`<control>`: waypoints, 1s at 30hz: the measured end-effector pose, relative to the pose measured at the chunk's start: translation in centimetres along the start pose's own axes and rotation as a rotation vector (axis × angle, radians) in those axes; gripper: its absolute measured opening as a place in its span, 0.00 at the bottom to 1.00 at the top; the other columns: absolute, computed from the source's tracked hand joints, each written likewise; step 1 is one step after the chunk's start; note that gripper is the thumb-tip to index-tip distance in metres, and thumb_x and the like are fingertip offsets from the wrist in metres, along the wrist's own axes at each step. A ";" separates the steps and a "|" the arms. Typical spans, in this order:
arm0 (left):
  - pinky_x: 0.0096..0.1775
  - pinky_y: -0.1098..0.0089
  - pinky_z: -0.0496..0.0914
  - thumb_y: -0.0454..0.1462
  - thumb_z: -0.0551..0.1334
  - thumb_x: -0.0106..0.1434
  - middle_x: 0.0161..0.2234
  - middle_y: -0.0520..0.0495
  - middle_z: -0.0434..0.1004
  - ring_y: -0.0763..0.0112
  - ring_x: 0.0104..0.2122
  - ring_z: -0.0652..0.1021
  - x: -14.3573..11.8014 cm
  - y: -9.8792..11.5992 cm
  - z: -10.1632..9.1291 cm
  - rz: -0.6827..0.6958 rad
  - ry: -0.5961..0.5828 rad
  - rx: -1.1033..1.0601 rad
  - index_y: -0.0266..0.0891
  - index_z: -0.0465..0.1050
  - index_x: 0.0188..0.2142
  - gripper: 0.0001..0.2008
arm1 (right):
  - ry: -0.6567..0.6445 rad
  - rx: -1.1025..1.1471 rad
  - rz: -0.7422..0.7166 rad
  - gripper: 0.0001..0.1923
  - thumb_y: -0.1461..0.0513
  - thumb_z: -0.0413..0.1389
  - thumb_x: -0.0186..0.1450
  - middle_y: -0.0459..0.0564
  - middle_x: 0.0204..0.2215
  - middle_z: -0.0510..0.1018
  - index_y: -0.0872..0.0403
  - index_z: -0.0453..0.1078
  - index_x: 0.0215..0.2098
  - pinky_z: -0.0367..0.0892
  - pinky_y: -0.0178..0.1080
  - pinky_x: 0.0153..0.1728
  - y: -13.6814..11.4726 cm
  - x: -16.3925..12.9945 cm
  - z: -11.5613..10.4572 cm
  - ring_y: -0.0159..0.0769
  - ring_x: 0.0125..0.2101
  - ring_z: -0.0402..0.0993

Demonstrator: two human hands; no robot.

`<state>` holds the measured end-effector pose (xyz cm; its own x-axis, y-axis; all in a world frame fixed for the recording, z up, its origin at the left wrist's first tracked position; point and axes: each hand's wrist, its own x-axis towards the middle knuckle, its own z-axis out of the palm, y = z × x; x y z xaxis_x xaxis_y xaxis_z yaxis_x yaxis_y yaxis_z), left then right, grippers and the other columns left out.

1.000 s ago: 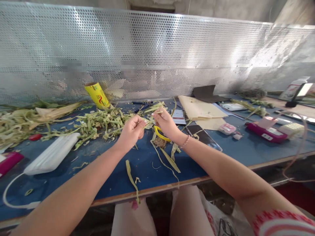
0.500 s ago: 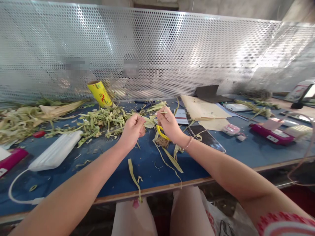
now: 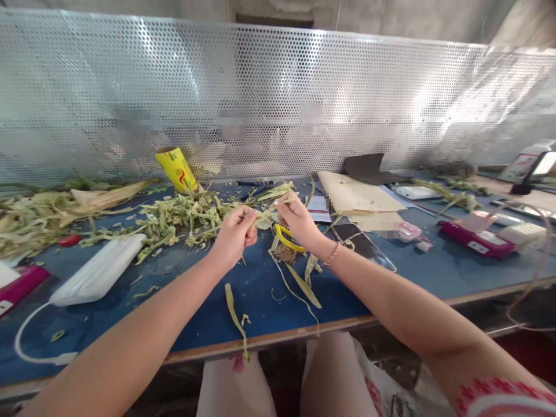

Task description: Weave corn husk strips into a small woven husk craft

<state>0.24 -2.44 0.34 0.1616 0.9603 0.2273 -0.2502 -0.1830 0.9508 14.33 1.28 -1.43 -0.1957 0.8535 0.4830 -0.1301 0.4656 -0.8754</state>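
Observation:
My left hand point(image 3: 234, 231) and my right hand point(image 3: 299, 219) are raised over the blue table point(image 3: 243, 289), a short gap apart. Both pinch the same pale green leaf strip point(image 3: 266, 219), which spans between them. Long ends of the strip hang down to the table below my right wrist point(image 3: 299, 284). Yellow-handled scissors point(image 3: 284, 240) lie on the table under my right hand, beside a small brown tangle of fibre point(image 3: 284, 252). A pile of cut green leaf pieces point(image 3: 182, 214) lies just beyond my left hand.
A perforated metal screen point(image 3: 278, 98) closes the table's far side. A yellow roll point(image 3: 177, 169) leans at it. A white case point(image 3: 98, 269), a cable point(image 3: 26, 341) and a pink item point(image 3: 19, 284) lie left. Paper sheets point(image 3: 356, 197), a phone point(image 3: 362, 246) and a magenta device point(image 3: 471, 240) lie right.
Both hands stay close together on the strip, shifting only slightly. The view has moved a little.

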 end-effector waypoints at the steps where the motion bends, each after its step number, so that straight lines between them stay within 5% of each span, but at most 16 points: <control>1: 0.17 0.78 0.52 0.39 0.61 0.54 0.11 0.60 0.55 0.84 0.12 0.57 0.0 0.0 0.0 -0.020 0.008 -0.034 0.37 0.61 0.23 0.10 | -0.004 0.031 0.015 0.13 0.54 0.50 0.60 0.35 0.15 0.50 0.51 0.51 0.27 0.48 0.31 0.18 0.0 0.0 0.0 0.22 0.15 0.46; 8: 0.23 0.77 0.61 0.35 0.66 0.47 0.17 0.54 0.64 0.83 0.18 0.65 0.4 -0.1 -0.2 -0.117 0.068 -0.131 0.34 0.68 0.23 0.07 | 0.019 0.041 0.030 0.11 0.56 0.52 0.58 0.36 0.15 0.62 0.52 0.55 0.27 0.56 0.32 0.21 -0.2 0.1 0.1 0.23 0.16 0.59; 14: 0.24 0.78 0.62 0.35 0.67 0.44 0.20 0.54 0.67 0.82 0.20 0.67 0.7 -0.6 -0.5 -0.058 0.100 -0.036 0.34 0.70 0.22 0.07 | -0.097 -0.021 0.052 0.10 0.58 0.54 0.56 0.40 0.17 0.65 0.55 0.60 0.24 0.60 0.32 0.24 -0.3 -0.3 0.2 0.23 0.20 0.62; 22: 0.27 0.78 0.66 0.32 0.69 0.40 0.19 0.55 0.68 0.82 0.21 0.70 1.0 -0.7 -0.5 -0.040 0.184 -0.202 0.35 0.68 0.24 0.12 | -0.092 0.059 0.157 0.08 0.60 0.57 0.52 0.42 0.21 0.71 0.56 0.63 0.26 0.66 0.33 0.29 -0.3 -0.4 0.4 0.25 0.23 0.69; 30: 0.34 0.70 0.69 0.40 0.66 0.46 0.22 0.54 0.68 0.75 0.27 0.73 0.8 -1.8 -0.8 0.042 0.095 0.142 0.36 0.65 0.24 0.12 | -0.091 -0.063 0.120 0.06 0.62 0.56 0.54 0.41 0.19 0.69 0.55 0.62 0.24 0.67 0.33 0.27 0.0 -0.4 0.6 0.25 0.22 0.68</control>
<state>0.06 -1.22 -1.36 0.0610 0.9657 0.2525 -0.1166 -0.2443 0.9627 13.83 0.76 -1.61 -0.2934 0.8804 0.3726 -0.0399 0.3781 -0.9249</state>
